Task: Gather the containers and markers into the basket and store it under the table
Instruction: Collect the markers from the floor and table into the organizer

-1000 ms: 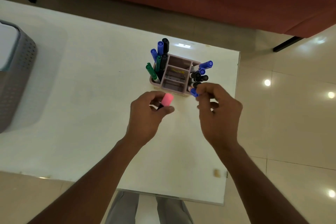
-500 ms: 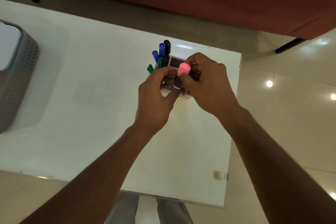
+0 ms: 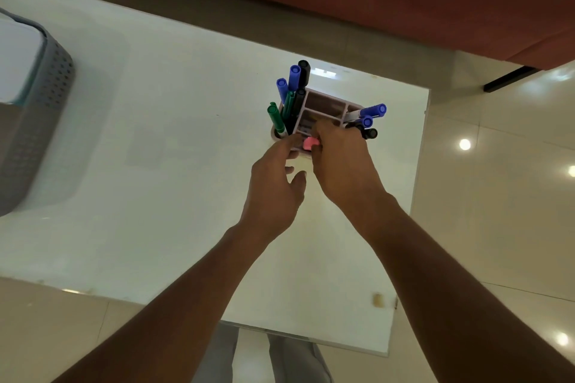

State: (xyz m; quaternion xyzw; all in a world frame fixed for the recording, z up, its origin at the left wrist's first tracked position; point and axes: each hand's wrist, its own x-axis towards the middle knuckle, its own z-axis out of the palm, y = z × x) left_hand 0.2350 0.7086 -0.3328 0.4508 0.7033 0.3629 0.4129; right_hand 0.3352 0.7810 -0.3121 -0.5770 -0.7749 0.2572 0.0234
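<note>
My right hand [image 3: 337,158] pinches the pink-capped marker [image 3: 310,143] upright over the compartmented pink plastic organiser's [image 3: 323,102] near cell; left hand [image 3: 273,183] released, just beside.

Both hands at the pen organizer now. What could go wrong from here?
1. Markers lean out of the organizer, like the blue one on its right; a tilted lift could spill them.
2. The right hand pushing in the pink marker may shove the organizer.
3. The basket sits far left, so a long carry.
</note>
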